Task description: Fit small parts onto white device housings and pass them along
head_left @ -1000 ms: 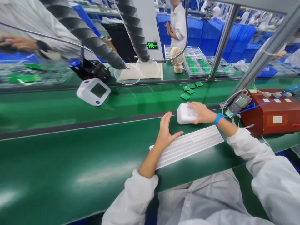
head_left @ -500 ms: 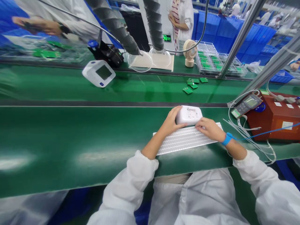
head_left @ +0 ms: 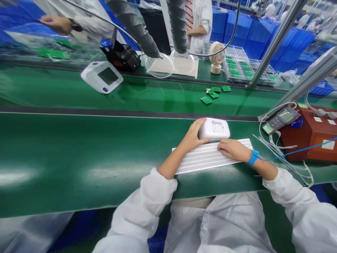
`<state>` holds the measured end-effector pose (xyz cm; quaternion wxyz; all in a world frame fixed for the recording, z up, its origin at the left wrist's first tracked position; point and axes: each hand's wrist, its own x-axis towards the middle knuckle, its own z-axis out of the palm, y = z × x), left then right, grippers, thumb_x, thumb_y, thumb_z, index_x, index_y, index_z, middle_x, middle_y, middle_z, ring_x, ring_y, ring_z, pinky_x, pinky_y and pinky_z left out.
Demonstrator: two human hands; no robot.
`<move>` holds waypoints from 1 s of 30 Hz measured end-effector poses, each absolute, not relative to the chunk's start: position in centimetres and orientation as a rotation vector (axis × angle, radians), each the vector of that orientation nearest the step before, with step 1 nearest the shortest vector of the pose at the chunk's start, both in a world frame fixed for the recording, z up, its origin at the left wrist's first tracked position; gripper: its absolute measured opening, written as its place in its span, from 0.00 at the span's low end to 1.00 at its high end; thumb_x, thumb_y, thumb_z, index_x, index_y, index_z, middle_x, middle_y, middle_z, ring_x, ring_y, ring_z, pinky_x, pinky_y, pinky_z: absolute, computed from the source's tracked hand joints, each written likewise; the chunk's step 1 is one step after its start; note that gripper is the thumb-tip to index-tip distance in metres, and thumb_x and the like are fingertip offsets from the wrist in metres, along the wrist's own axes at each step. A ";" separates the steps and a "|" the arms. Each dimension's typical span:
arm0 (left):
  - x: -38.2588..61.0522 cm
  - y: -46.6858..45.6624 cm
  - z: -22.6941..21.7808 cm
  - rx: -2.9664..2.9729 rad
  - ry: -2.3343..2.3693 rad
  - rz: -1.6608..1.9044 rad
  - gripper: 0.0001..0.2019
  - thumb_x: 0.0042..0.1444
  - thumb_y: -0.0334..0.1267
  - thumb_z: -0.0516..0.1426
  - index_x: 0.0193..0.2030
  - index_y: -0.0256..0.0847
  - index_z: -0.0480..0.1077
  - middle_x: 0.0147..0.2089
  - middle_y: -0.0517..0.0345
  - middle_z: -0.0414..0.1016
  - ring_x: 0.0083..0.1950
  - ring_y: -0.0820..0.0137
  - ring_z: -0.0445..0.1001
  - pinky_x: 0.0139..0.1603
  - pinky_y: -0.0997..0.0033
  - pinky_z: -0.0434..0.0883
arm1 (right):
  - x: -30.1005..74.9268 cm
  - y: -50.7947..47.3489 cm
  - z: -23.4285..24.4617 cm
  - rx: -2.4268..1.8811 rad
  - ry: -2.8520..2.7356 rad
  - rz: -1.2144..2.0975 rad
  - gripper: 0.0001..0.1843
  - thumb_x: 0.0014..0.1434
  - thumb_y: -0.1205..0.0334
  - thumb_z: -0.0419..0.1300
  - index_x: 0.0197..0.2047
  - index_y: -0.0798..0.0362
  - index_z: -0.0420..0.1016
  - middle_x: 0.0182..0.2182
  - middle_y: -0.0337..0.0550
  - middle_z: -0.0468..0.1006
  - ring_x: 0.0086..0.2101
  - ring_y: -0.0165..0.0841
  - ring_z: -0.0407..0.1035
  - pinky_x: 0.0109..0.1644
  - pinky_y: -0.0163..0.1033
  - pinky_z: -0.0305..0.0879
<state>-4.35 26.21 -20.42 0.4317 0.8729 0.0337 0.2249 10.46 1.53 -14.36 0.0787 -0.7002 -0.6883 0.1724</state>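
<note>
My left hand [head_left: 195, 136] grips the left end of a white blood pressure monitor [head_left: 213, 134], thumb along the near side. The monitor lies on the green bench, its printed face up and its screen out of sight. Just in front of it is a white sheet [head_left: 200, 160] with rows of wavy-edged strips, perhaps labels. My right hand [head_left: 231, 149], with a blue wrist strap [head_left: 253, 157], rests on the sheet's right part. Its fingers are bent and pressed together at the sheet; what they pinch, if anything, is hidden.
Beyond a dark rail, a similar monitor with a screen [head_left: 102, 77] and several green circuit boards [head_left: 213, 93] lie on a green belt. At right stand a red-brown box [head_left: 310, 133], a handheld meter [head_left: 283, 118] and loose white tubes [head_left: 273, 149]. Co-workers stand across the line.
My right hand has drawn back from the monitor's near right edge down onto the sheet. My left hand keeps its hold. The far monitor and the circuit boards have shifted left along the belt.
</note>
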 end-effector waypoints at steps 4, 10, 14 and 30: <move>-4.4 26.2 -20.5 2.178 0.087 0.556 0.50 0.62 0.57 0.74 0.84 0.49 0.57 0.84 0.39 0.60 0.85 0.44 0.60 0.87 0.40 0.59 | 10.7 3.2 -13.4 -2.117 -2.112 0.659 0.09 0.75 0.68 0.59 0.51 0.54 0.81 0.49 0.51 0.84 0.44 0.40 0.77 0.48 0.40 0.67; -4.5 26.1 -20.1 2.173 0.102 0.539 0.50 0.62 0.57 0.74 0.84 0.50 0.57 0.84 0.40 0.59 0.85 0.44 0.59 0.87 0.40 0.58 | 10.6 3.5 -13.8 -2.110 -2.069 0.656 0.05 0.70 0.70 0.61 0.45 0.54 0.79 0.45 0.50 0.83 0.41 0.38 0.75 0.46 0.40 0.65; -4.6 26.1 -20.0 2.169 0.110 0.529 0.50 0.62 0.58 0.74 0.83 0.49 0.57 0.84 0.38 0.60 0.85 0.43 0.60 0.86 0.38 0.59 | 10.7 2.0 -14.7 -2.010 -1.838 0.657 0.08 0.64 0.73 0.63 0.44 0.51 0.77 0.39 0.42 0.81 0.37 0.35 0.73 0.44 0.38 0.67; -4.8 25.9 -19.9 2.145 0.124 0.495 0.52 0.61 0.58 0.75 0.85 0.54 0.56 0.84 0.41 0.59 0.86 0.42 0.58 0.87 0.36 0.59 | 12.7 9.0 -13.1 -1.701 -1.548 0.466 0.05 0.74 0.59 0.63 0.43 0.48 0.79 0.67 0.53 0.74 0.68 0.50 0.67 0.75 0.63 0.62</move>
